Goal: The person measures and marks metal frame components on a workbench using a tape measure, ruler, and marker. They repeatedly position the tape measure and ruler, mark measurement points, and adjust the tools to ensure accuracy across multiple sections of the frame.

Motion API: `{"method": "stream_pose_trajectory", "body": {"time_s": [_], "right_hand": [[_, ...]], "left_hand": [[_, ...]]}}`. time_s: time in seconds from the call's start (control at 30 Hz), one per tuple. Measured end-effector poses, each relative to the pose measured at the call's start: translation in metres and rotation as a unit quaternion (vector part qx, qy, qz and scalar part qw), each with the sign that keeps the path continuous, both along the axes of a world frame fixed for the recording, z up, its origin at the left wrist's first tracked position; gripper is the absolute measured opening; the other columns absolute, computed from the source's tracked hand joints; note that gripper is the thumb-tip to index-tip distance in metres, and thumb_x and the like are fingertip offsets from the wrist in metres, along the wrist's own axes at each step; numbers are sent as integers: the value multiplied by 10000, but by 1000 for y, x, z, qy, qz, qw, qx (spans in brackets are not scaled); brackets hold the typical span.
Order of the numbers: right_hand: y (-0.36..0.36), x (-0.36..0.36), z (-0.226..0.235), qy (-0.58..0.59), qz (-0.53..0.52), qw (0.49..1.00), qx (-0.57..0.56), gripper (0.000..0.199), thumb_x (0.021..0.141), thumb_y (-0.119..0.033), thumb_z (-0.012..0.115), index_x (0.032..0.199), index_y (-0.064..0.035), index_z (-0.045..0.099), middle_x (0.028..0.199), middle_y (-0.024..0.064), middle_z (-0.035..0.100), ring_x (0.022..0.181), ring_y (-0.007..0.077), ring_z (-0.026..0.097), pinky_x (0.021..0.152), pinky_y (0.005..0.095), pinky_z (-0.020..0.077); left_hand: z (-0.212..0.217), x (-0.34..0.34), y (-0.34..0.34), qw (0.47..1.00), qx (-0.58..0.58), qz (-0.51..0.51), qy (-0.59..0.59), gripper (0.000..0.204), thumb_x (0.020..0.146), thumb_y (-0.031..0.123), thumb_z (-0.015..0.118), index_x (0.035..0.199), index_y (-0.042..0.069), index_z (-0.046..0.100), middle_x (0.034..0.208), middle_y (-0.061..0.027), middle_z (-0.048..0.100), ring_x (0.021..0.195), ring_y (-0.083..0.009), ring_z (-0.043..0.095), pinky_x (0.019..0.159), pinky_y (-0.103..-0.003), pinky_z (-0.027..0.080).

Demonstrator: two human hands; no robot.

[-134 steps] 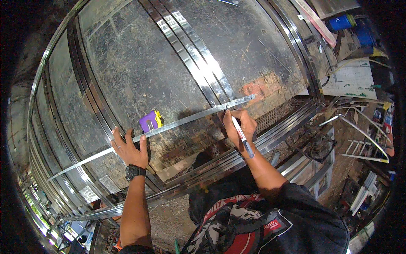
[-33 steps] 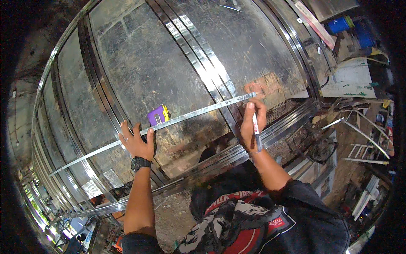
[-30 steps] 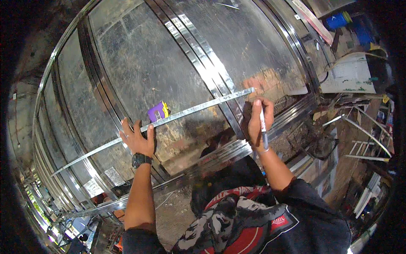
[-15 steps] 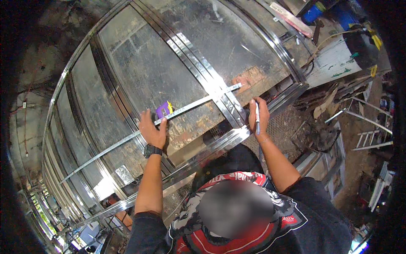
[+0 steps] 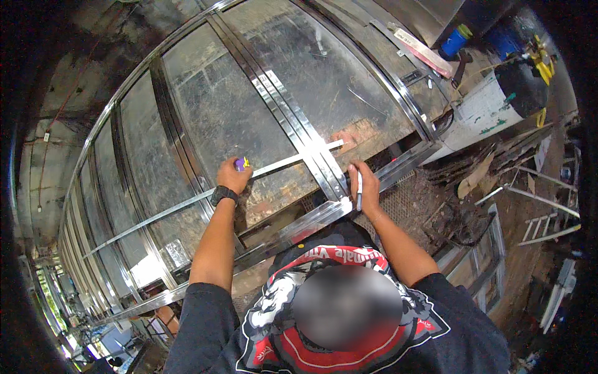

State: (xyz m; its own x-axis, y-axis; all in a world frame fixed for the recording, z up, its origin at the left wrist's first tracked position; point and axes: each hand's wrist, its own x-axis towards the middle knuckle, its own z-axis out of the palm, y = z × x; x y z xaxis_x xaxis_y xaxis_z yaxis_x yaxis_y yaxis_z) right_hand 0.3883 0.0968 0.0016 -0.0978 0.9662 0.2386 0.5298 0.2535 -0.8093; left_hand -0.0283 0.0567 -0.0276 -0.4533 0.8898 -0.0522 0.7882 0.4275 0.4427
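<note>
One left hand [image 5: 233, 179] closed round a purple-and-yellow tape measure [image 5: 241, 165], at a long, flat, silvery metal strip [image 5: 277, 166]. One right hand [image 5: 367, 187] part-curled, gripping a slim white marker pen [image 5: 359, 190], right of the paired shiny metal bars [image 5: 322, 168], at their near end. Strip runs left to right across bars, over dark, worn tabletop [image 5: 230, 93]. Far right: blue cylindrical container [image 5: 455, 42].
</note>
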Motion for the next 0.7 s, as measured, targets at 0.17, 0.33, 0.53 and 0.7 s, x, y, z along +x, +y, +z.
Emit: {"method": "stream_pose_trajectory", "body": {"time_s": [0.17,0.33,0.53,0.7], "right_hand": [[8,26,-11,-64,73,995,0,257,1033,-103,653,1277,-24,665,1150,235,714,1053,461,711,867,499,578],[21,36,-7,-99,129,986,47,286,991,-72,680,1276,-45,675,1118,199,711,1043,417,694,870,506,540],[51,64,-14,-159,93,981,53,294,994,-79,660,1288,-73,656,1067,180,689,984,428,671,851,522,519],[51,58,-14,-149,43,988,6,268,1017,-96,641,1284,-69,648,1080,204,684,985,466,678,835,553,534]], "left_hand": [[-3,10,8,999,12,36,11,670,797,282,803,1410,45,670,1445,-307,615,1329,-460,608,1147,-507,487],[-39,6,5,999,27,25,36,776,878,310,794,1574,107,517,1626,-339,427,1496,-535,416,1262,-581,335],[-41,19,4,997,-33,49,47,828,932,323,764,1659,205,385,1734,-278,271,1597,-534,253,1266,-651,296],[-42,19,3,997,-26,46,64,832,942,334,756,1671,228,368,1743,-259,262,1599,-525,252,1264,-654,291]]}}
